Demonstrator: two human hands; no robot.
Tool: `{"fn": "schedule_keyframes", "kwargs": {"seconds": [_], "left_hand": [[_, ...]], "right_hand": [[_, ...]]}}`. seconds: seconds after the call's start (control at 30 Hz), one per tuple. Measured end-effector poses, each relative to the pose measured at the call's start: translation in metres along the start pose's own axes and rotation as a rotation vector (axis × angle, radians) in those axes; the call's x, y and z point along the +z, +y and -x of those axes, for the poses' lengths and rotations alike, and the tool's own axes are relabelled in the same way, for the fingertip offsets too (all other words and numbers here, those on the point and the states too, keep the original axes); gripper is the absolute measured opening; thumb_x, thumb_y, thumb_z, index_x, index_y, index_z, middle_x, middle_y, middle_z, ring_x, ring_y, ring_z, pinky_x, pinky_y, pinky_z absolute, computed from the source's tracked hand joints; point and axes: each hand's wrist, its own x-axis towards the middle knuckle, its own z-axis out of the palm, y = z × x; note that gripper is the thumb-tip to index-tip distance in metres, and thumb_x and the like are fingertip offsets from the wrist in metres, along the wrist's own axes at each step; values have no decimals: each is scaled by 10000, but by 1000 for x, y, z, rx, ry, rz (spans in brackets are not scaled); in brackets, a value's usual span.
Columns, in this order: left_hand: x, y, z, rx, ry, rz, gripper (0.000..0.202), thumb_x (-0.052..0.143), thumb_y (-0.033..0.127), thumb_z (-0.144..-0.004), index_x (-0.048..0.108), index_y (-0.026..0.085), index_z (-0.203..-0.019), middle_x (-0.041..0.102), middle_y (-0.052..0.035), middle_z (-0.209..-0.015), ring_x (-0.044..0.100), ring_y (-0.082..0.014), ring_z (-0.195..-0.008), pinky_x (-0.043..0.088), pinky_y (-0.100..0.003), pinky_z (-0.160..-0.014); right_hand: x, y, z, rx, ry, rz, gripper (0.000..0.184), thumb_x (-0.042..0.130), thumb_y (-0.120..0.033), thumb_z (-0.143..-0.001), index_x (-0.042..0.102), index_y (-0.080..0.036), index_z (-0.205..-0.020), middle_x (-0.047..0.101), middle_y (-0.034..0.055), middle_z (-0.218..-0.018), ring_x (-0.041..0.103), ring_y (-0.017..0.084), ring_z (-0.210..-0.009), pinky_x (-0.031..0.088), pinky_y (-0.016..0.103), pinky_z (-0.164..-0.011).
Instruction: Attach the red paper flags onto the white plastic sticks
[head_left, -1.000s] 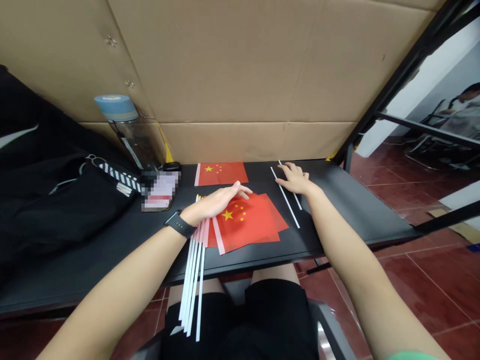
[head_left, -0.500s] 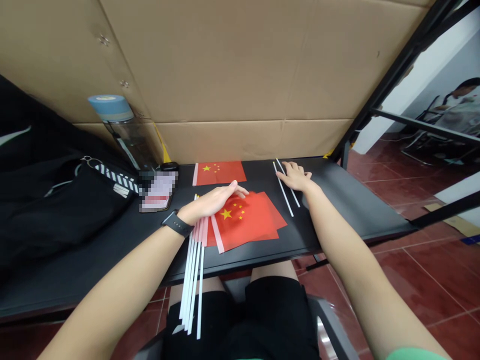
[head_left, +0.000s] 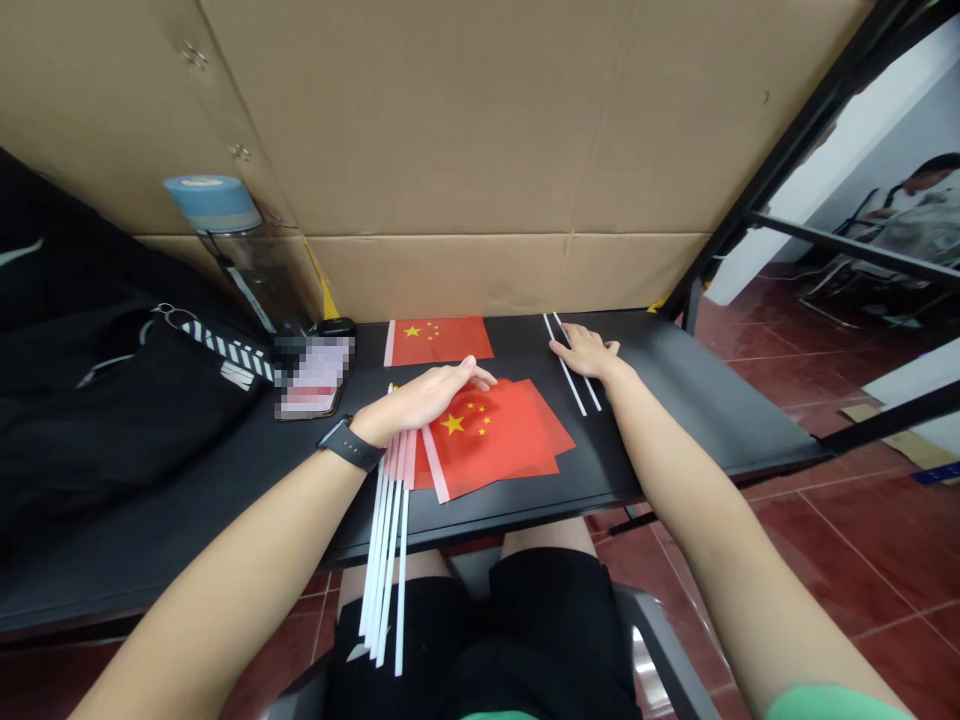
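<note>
My left hand point(head_left: 426, 398), a dark watch at its wrist, lies on edge over the left side of a pile of red flags with yellow stars point(head_left: 502, 445). Its fingers are stretched out. White flag sticks point(head_left: 386, 570) run from under that hand past the table's front edge, over my lap. Further right, my right hand point(head_left: 589, 352) rests palm down with fingers spread, touching two loose white sticks point(head_left: 574, 378) that lie nearly parallel. A single red flag point(head_left: 441, 341) lies flat behind the pile, with no stick seen on it.
The black table point(head_left: 720, 415) ends at a cardboard wall point(head_left: 465, 130). On the left are a phone point(head_left: 315, 378), a blue-lidded bottle point(head_left: 240, 250) and a black bag point(head_left: 112, 390). A metal frame point(head_left: 862, 250) stands at the right; a person sits beyond it.
The left one of the two loose sticks has slid a little away from me under my right hand. My left hand stays in place on the flags. The view has shifted slightly.
</note>
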Motion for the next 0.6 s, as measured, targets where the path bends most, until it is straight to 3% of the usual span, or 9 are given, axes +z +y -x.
{"fn": "schedule_keyframes", "kwargs": {"seconds": [0.27,0.5,0.6], "left_hand": [[0,2,0,19,5,-5,746,204,711,-1074,768,236,-1187,758,-81,-1303,646,-290,-1293,408,-484,-1222],[-1,5,3,12,-5,-5,762,185,710,-1075,782,246,-1172,745,-70,-1331,623,-292,-1328,386,-475,-1238],[-2,3,3,5,-16,-7,758,191,716,-1073,782,257,-1186,739,-67,-1348,616,-293,-1342,378,-477,-1243]], "right_hand": [[10,8,-11,-110,-27,-32,619,315,-498,-1086,371,-302,-1671,237,42,-1776,241,391,-1625,265,625,-1284],[9,10,-13,-178,-7,-51,575,346,-331,-1090,446,-178,-1635,294,91,-1748,304,319,-1613,310,510,-1300],[9,9,-14,-192,28,-62,558,360,-299,-1083,481,-175,-1613,347,81,-1724,361,300,-1590,346,475,-1290]]}}
